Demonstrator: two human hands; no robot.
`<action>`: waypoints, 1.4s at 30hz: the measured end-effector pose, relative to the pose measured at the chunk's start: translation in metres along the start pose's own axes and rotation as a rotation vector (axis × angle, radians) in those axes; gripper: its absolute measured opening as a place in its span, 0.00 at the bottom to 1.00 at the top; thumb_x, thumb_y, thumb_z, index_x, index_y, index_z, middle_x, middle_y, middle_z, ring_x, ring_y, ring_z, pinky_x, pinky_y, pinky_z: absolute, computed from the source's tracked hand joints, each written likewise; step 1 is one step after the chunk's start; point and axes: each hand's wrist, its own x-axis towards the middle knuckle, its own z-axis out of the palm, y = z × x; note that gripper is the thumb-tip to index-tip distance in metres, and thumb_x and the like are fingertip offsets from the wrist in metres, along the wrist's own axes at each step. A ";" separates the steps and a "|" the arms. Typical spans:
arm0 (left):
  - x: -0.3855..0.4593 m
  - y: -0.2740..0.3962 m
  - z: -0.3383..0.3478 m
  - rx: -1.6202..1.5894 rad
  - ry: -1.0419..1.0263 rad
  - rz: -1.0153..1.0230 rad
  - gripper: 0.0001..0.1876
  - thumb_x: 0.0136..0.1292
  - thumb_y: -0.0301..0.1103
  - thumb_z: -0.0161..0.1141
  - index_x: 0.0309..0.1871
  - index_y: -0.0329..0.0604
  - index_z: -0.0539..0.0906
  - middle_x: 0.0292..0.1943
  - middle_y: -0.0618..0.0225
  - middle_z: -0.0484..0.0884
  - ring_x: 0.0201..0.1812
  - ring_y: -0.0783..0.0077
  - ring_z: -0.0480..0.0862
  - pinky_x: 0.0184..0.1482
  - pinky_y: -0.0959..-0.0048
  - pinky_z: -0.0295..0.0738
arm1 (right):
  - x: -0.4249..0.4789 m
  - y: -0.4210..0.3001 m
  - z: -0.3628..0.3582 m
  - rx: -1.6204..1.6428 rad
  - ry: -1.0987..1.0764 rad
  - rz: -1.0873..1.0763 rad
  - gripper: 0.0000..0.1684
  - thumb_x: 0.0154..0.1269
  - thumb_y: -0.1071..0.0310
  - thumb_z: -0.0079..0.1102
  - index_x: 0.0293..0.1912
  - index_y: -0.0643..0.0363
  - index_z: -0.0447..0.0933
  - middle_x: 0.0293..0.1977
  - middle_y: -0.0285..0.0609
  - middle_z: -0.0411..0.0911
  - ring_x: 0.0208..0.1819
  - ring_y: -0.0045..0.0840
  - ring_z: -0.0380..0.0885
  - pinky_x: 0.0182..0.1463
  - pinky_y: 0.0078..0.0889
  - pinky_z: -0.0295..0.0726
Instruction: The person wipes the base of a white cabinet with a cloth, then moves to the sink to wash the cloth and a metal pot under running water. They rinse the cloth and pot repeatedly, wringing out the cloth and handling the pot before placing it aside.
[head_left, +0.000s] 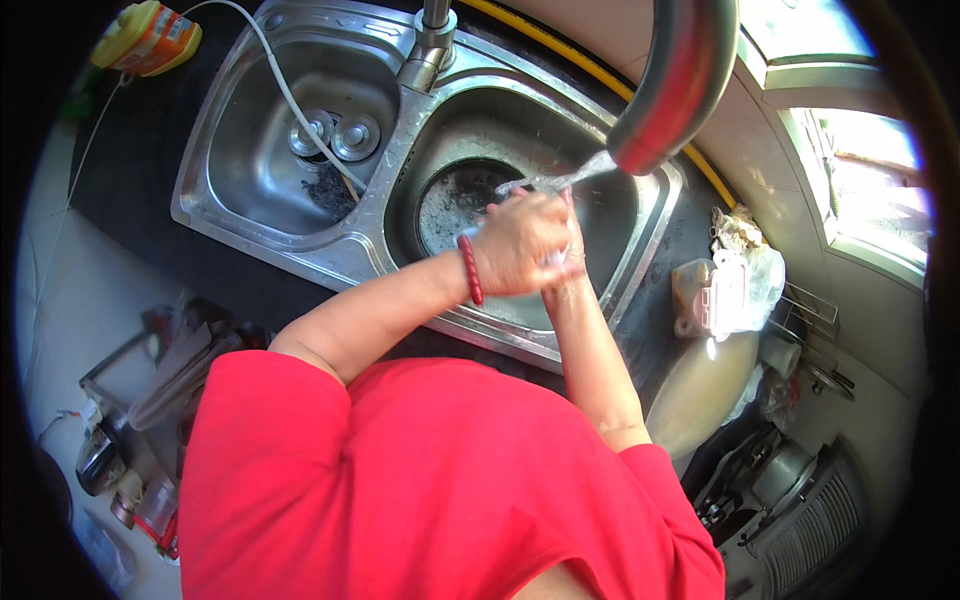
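My left hand, with a red bead bracelet at the wrist, is wrapped over my right hand. Both are wet and held together above the right basin of a stainless steel sink. White lather shows between them. Most of the right hand is hidden beneath the left, so its fingers are hard to make out. Water streams from the faucet spout just beyond my fingers. Below, in the basin, is a dark round pan or bowl with greyish residue, partly covered by my hands.
The left basin holds two metal strainers and dark scraps. A white hose runs into it. A yellow and orange container stands at upper left. Right of the sink are a clip-lid container and a large pale bowl.
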 end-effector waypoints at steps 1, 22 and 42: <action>0.001 0.009 -0.005 0.094 0.052 0.043 0.16 0.49 0.46 0.62 0.29 0.41 0.76 0.34 0.62 0.77 0.33 0.60 0.77 0.35 0.68 0.72 | -0.004 0.005 0.013 -0.115 0.089 -0.062 0.32 0.62 0.40 0.42 0.44 0.62 0.70 0.39 0.46 0.75 0.44 0.37 0.75 0.49 0.44 0.74; -0.015 -0.016 0.048 -1.167 0.375 -0.798 0.14 0.64 0.47 0.49 0.37 0.47 0.74 0.28 0.73 0.76 0.27 0.77 0.74 0.25 0.74 0.67 | -0.027 0.020 0.038 -0.984 0.544 -0.893 0.05 0.56 0.72 0.52 0.29 0.63 0.68 0.24 0.35 0.70 0.26 0.16 0.68 0.29 0.21 0.69; -0.001 0.044 0.043 -0.179 0.388 -0.091 0.16 0.47 0.35 0.64 0.38 0.40 0.76 0.40 0.59 0.75 0.42 0.55 0.74 0.46 0.64 0.68 | -0.053 0.005 -0.002 -0.354 0.278 -0.632 0.08 0.62 0.63 0.51 0.35 0.57 0.70 0.30 0.38 0.72 0.32 0.23 0.74 0.37 0.25 0.75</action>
